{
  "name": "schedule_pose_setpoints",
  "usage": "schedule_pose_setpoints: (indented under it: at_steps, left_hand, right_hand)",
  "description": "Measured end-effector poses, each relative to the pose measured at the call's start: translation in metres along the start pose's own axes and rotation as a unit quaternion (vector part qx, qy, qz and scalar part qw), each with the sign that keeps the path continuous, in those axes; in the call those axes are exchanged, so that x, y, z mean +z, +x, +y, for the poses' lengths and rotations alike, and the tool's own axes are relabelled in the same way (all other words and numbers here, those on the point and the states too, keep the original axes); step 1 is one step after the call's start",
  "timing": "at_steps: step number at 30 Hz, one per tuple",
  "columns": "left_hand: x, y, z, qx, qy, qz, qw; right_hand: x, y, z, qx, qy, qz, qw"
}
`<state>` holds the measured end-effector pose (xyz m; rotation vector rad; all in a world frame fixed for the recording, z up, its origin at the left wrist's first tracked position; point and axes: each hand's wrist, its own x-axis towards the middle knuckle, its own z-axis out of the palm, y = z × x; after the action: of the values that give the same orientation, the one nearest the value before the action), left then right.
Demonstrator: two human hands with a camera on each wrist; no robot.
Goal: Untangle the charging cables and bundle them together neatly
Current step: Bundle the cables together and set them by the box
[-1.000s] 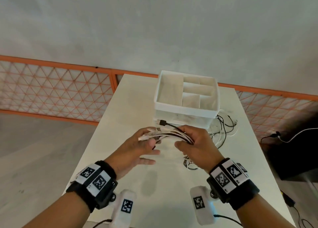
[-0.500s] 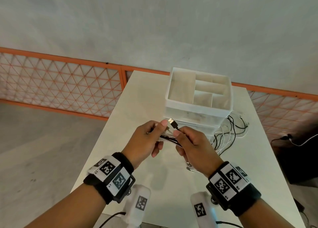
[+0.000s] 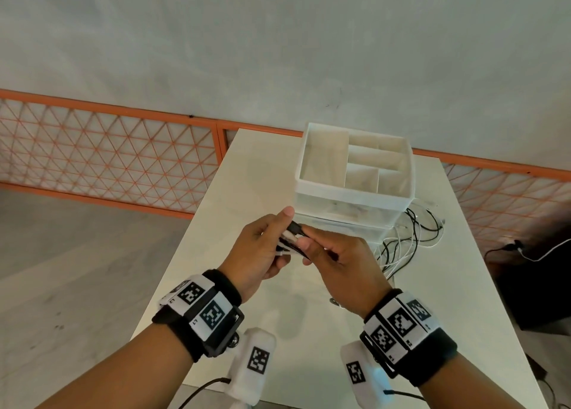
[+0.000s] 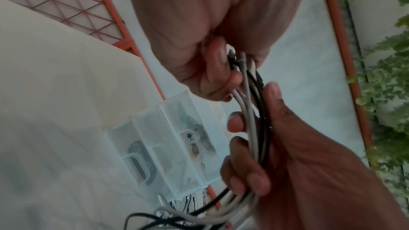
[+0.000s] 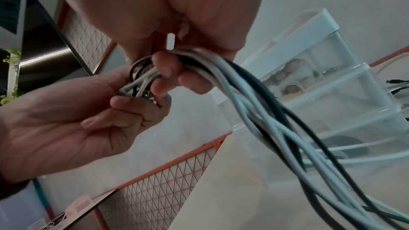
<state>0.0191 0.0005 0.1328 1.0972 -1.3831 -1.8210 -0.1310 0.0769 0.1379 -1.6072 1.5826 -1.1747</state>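
Note:
Several black and white charging cables [image 3: 291, 238] are gathered side by side between my hands above the white table [image 3: 241, 192]. My left hand [image 3: 262, 248] grips their plug ends [image 5: 141, 90], thumb on top. My right hand [image 3: 333, 263] curls round the same bunch just behind the plugs [image 5: 177, 62]. In the left wrist view the cables [image 4: 250, 111] run from my left fingers [image 4: 221, 76] down through my right fist [image 4: 247, 163]. The loose remainder [image 3: 408, 241] trails off to the right and lies tangled on the table beside the organiser.
A white plastic drawer organiser [image 3: 355, 173] with an open divided top stands on the table just beyond my hands; small items show in its clear drawers [image 4: 177, 142]. An orange mesh fence [image 3: 108, 161] runs behind. A black box [image 3: 540, 285] sits on the floor at right.
My left hand went from open beside the plugs to gripping them. Both hands have drawn closer together, and the black USB plug that stuck up is now tucked under my left thumb.

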Motion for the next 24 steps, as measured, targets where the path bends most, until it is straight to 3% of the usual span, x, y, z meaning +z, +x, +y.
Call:
schedule_pose_setpoints:
  at_steps: [4, 8, 11, 16, 21, 24]
  left_hand:
    - [0.001, -0.001, 0.004, -0.017, -0.033, -0.019, 0.999]
    - [0.001, -0.003, 0.007, -0.016, 0.008, -0.069, 0.997]
    - [0.005, -0.003, 0.005, 0.007, 0.025, -0.033, 0.999]
    - [0.008, 0.003, 0.003, -0.004, -0.008, 0.055, 0.998]
    - [0.012, 0.003, 0.008, 0.025, 0.02, 0.057, 0.998]
    - [0.013, 0.001, 0.01, 0.019, 0.026, 0.022, 0.999]
  right_hand:
    - [0.002, -0.003, 0.008, -0.039, -0.034, -0.007, 0.999]
    - [0.01, 0.0, 0.02, -0.073, -0.107, 0.005, 0.992]
    - [0.014, 0.004, 0.025, -0.076, -0.135, -0.028, 0.988]
    - [0.009, 0.001, 0.016, -0.052, -0.049, -0.056, 0.996]
    - [0.002, -0.002, 0.008, 0.036, 0.01, -0.016, 0.999]
    - [-0.001, -0.003, 0.004, -0.01, 0.005, -0.031, 0.999]
